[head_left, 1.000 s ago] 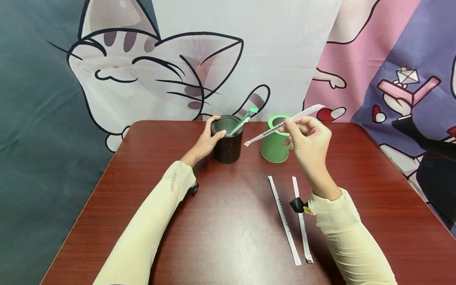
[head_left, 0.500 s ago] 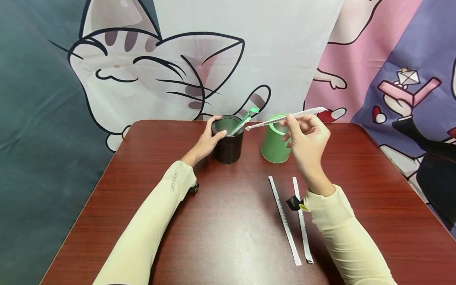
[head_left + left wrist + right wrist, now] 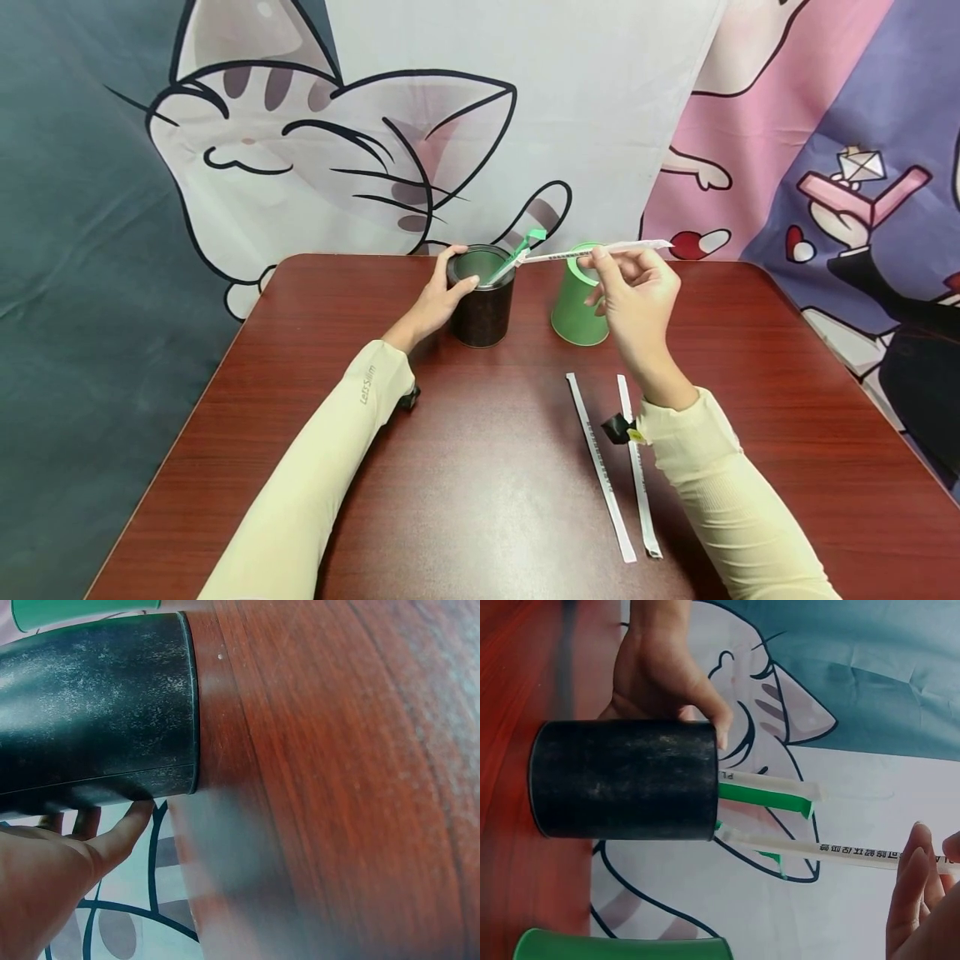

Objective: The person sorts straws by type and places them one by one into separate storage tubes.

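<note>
My left hand (image 3: 435, 304) holds a black can (image 3: 482, 318) at its left side, the thumb lying at the rim. The can stands upright on the table, with green and white paper-wrapped straws (image 3: 765, 795) sticking out of its mouth. Between thumb and fingers, my right hand (image 3: 639, 287) pinches another white wrapped straw (image 3: 558, 255), printed with dark characters. It lies nearly level in the head view, its left tip right at the can's rim and overlapping the straws there. In the left wrist view, fingers (image 3: 124, 832) reach under the can's side.
Just right of the black can stands a green can (image 3: 577, 312), partly behind my right hand. Two white wrapped straws (image 3: 600, 467) lie side by side on the brown table (image 3: 450, 500), one partly under my right wrist. A cartoon-printed cloth (image 3: 600, 100) hangs behind the table.
My right hand has moved slightly left, bringing the straw's tip to the black can. The straw has turned from slanting down-left to nearly level. The left hand stays put.
</note>
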The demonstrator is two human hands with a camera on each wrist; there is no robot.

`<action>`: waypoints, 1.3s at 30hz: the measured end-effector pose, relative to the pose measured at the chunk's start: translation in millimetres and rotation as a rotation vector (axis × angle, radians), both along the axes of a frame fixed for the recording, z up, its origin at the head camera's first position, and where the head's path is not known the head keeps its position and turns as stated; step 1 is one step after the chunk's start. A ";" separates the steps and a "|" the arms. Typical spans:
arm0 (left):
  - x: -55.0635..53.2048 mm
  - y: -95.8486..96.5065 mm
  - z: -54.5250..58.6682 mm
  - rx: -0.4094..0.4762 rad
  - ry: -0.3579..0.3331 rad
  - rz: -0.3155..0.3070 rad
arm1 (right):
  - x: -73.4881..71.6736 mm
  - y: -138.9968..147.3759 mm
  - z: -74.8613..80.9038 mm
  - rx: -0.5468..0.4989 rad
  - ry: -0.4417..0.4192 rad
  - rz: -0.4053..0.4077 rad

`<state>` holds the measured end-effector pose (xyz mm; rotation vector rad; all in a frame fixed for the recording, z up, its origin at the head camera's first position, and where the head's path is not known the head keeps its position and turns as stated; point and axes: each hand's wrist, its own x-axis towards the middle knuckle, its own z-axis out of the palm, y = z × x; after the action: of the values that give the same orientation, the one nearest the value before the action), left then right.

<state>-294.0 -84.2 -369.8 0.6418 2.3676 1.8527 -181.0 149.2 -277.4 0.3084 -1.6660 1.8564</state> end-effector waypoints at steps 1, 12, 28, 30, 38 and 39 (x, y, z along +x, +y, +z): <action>-1.2 0.0 -1.0 0.003 0.000 0.001 | -0.9 0.2 -0.9 0.003 -0.004 0.003; -7.8 0.3 -12.1 -0.012 0.018 0.024 | -5.9 -0.3 -9.2 0.047 -0.027 0.002; 2.3 0.4 0.3 -0.020 -0.005 0.015 | -4.5 3.9 -8.8 0.036 -0.043 -0.107; 3.1 0.2 0.9 -0.028 -0.006 0.019 | -4.3 3.9 -8.9 0.031 -0.042 -0.104; -2.8 -0.5 -4.7 -0.008 -0.013 0.012 | -3.6 0.2 -9.6 0.068 -0.044 -0.074; -5.5 -0.4 -7.7 -0.004 -0.012 0.014 | -4.1 -0.1 -9.9 0.073 -0.051 -0.071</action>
<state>-299.4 -84.6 -377.5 0.6137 2.3735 1.8521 -185.1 149.1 -287.3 0.2313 -1.7594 1.7681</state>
